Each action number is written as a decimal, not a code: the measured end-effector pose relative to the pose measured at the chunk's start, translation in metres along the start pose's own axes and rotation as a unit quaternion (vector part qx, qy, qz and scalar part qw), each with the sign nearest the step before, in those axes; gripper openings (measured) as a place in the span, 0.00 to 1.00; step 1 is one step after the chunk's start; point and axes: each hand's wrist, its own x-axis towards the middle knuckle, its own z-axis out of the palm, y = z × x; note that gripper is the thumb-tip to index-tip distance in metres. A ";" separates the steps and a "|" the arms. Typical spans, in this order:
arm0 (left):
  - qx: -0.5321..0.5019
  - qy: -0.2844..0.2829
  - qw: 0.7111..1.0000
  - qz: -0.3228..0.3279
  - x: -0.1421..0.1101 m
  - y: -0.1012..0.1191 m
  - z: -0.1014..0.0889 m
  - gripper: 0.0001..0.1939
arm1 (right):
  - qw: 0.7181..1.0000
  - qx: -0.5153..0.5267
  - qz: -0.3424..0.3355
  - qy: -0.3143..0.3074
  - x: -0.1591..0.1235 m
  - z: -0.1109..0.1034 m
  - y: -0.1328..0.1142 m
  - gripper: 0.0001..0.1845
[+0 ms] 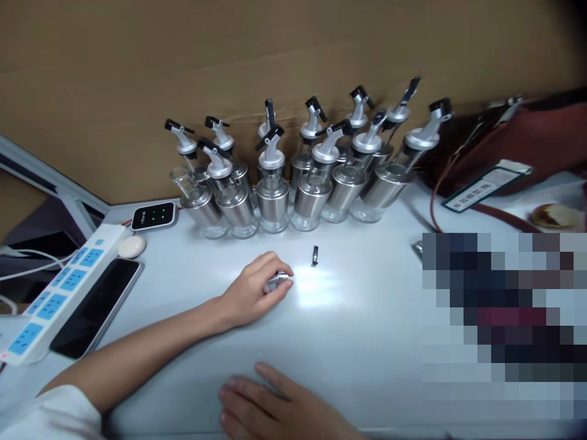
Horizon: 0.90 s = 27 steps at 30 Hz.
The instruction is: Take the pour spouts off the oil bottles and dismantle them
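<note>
1. Fingers of the left hand (250, 292) pinch; the right hand (287, 406) has its loosely spread, visibly holding nothing.
2. Worktop (367, 336) carries bottles (274, 201) beyond both hands.
3. Silver part (275, 282) sits between left thumb and fingers.
4. Black part (315, 256) lies right of and slightly beyond the nearer, left fingertips, long axis towards the bottles.

Loose white left sleeve (62, 415); bare left forearm (156, 348); slim fingers (257, 394).

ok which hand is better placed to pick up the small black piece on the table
Probably the right hand: it appears to hold nothing. The left hand is nearer the small black piece, but its thumb and fingers grip a silver part.
</note>
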 end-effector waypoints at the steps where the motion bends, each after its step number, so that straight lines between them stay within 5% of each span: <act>1: 0.005 -0.003 1.000 0.004 -0.001 0.000 0.000 0.04 | 1.000 -0.010 -0.018 -0.016 -0.004 -0.002 0.006 0.16; 8: -0.010 0.007 0.999 -0.033 -0.001 0.002 -0.001 0.05 | 0.984 -0.063 -0.039 -0.161 -0.006 -0.059 0.042 0.21; 15: -0.031 0.002 0.994 -0.109 -0.006 0.005 -0.005 0.05 | 0.975 -0.059 0.123 -0.174 -0.009 -0.080 0.071 0.10; 21: -0.032 0.011 0.988 -0.148 -0.020 0.012 -0.011 0.05 | 0.932 0.067 0.324 -0.147 0.009 -0.098 0.115 0.10; 27: -0.059 0.001 0.983 -0.172 -0.016 0.010 -0.014 0.05 | 0.890 0.147 0.404 -0.152 0.011 -0.099 0.124 0.13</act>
